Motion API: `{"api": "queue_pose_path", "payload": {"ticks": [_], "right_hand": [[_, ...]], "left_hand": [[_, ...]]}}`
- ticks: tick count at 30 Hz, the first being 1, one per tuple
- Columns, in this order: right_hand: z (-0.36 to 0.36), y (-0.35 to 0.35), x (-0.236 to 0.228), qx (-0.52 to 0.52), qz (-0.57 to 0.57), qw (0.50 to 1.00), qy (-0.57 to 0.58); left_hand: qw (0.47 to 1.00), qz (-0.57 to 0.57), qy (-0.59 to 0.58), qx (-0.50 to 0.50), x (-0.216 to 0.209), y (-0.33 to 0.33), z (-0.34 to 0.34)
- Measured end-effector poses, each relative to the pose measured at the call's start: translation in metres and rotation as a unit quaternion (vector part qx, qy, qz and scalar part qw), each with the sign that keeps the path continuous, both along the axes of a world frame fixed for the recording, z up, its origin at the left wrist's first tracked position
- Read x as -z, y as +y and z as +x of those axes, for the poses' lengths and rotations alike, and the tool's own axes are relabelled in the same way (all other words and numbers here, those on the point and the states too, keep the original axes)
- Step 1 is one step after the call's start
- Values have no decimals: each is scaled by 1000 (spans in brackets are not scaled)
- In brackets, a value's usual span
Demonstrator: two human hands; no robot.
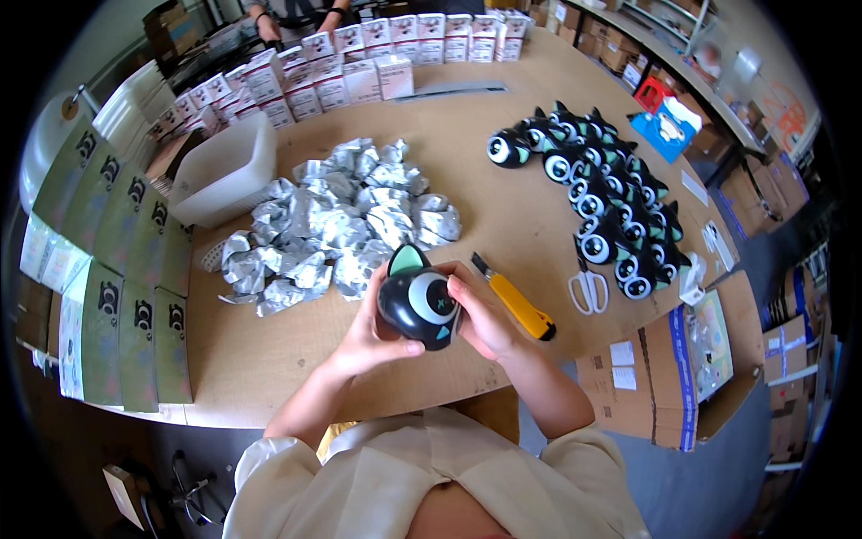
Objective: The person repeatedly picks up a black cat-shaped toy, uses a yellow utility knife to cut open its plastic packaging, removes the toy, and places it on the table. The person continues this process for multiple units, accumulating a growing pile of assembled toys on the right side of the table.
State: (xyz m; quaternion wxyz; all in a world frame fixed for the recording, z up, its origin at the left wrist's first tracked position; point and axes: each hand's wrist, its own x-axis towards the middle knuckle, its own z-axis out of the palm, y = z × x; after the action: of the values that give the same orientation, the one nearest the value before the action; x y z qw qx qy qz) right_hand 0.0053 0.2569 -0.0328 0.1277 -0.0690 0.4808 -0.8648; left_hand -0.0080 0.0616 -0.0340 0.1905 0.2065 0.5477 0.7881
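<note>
A glossy black cat-head figure (401,310) with a big white-ringed eye and a mint-green ear is held up over the table's near part. My left hand (364,340) wraps round its left side, thumb at the bottom. On the right side, the fingers of my right hand (485,316) press against the figure near the eye. A yellow utility knife (523,307) lies just right of my right hand, and scissors with white handles (588,291) lie farther right. Beyond my hands is a heap of crumpled silver foil packets (346,211). Several similar cat heads (593,196) stand grouped at the right.
Green boxes (135,332) are stacked at the left edge, beside a white plastic tub (224,171). Rows of small white boxes (364,83) line the far side, where another person's hands (269,27) show. An open cardboard carton (646,377) stands at the right edge.
</note>
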Motion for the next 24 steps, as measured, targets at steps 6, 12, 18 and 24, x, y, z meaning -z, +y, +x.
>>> {"api": "queue_pose_path", "payload": {"ticks": [6,12,18,24], "right_hand": [[-35,-53,-25,35,256,912,320],[-53,-92,-11,86,317,889,320],[-50,-95,11,133,322,871,348],[-47,-91,14,143,319,873,341]], "left_hand": [[972,142,-145,-121,0,-35,-29],[990,32,34,-134,8,-65,-44],[987,-4,81,-136,13,-63,-34],[988,4,55,-143,16,-56,-27]]}}
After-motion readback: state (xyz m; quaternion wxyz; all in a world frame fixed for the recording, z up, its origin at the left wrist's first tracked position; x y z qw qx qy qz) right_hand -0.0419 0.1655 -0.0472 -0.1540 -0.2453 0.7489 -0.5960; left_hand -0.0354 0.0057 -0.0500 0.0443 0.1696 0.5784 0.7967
